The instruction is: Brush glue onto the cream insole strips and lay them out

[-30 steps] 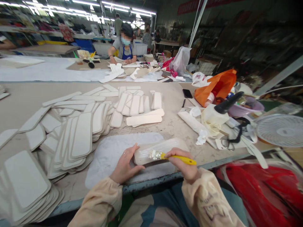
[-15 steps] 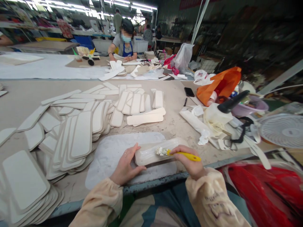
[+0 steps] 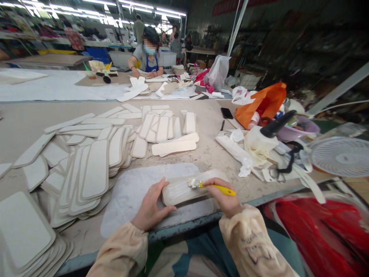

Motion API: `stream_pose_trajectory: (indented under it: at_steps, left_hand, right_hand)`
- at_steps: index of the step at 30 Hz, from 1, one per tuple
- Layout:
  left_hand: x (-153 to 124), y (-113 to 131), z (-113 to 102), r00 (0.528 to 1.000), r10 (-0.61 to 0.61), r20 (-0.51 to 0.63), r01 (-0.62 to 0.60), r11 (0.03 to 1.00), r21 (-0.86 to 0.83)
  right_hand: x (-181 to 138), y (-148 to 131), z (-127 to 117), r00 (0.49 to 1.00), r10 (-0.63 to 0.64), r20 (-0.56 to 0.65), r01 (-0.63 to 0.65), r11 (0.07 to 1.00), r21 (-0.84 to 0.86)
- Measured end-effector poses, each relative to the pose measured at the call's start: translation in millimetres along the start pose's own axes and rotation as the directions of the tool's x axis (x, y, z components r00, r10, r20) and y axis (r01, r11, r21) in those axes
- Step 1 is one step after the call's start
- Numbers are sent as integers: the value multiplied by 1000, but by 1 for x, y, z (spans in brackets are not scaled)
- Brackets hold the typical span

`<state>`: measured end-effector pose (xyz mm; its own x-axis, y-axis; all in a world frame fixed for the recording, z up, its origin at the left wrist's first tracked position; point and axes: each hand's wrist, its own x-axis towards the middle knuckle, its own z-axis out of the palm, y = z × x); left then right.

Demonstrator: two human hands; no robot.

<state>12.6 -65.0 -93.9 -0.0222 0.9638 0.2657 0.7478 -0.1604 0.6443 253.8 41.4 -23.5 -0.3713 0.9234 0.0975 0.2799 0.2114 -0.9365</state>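
Note:
A pale, elongated panel with rounded corners (image 3: 175, 194) lies in front of me, its top streaked with a wet, shiny coating. My left hand (image 3: 151, 202) holds the panel's left end, with the thumb at the near edge and fingers at the far side. In my right hand (image 3: 225, 196) is a yellow-handled brush (image 3: 221, 189), its bristles clumped with white paste and resting on the panel's upper face. Under the panel spreads a whitish sheet (image 3: 127, 196).
To the left are heaped many white rounded panels (image 3: 96, 165), with another stack (image 3: 24, 227) near the front edge. Rightward sit a phone (image 3: 226, 113), an orange bag (image 3: 259, 105), scraps and a white fan (image 3: 343, 157). A co-worker (image 3: 150, 57) works at the table beyond.
My right hand has shifted slightly left with the brush, which stays against the panel. My left hand keeps its place at the panel's end. The whole view has turned a little rightward.

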Motion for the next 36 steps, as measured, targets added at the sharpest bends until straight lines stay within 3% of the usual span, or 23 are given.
stream_pose_trajectory:
  at_steps: [8, 11, 15, 21, 25, 29, 36]
  left_hand:
    - [-1, -5, 3, 999, 4, -38, -2, 999, 42]
    - [-1, -8, 4, 999, -2, -43, 5, 999, 51]
    - [-1, -8, 4, 999, -6, -44, 9, 998, 55]
    - [-1, -8, 4, 999, 2, -49, 2, 997, 72]
    - [-1, -10, 5, 999, 9, -50, -4, 995, 100]
    - [-2, -10, 5, 998, 17, -56, -11, 994, 107]
    - [0, -7, 3, 999, 11, -53, -3, 990, 140]
  right_hand:
    - [-15, -7, 40, 975, -111, 193, 79, 983, 166]
    - [-12, 0, 21, 992, 12, 122, -32, 986, 161]
    - [-7, 11, -31, 988, 154, 12, -154, 986, 65]
    - [-4, 25, -86, 970, 163, -181, -184, 977, -107]
    - [-7, 29, -94, 958, 69, -277, -116, 981, -155]
    - [-8, 35, -87, 938, 21, -347, -55, 995, -88]
    - [-5, 38, -84, 960, 36, -279, -62, 994, -85]
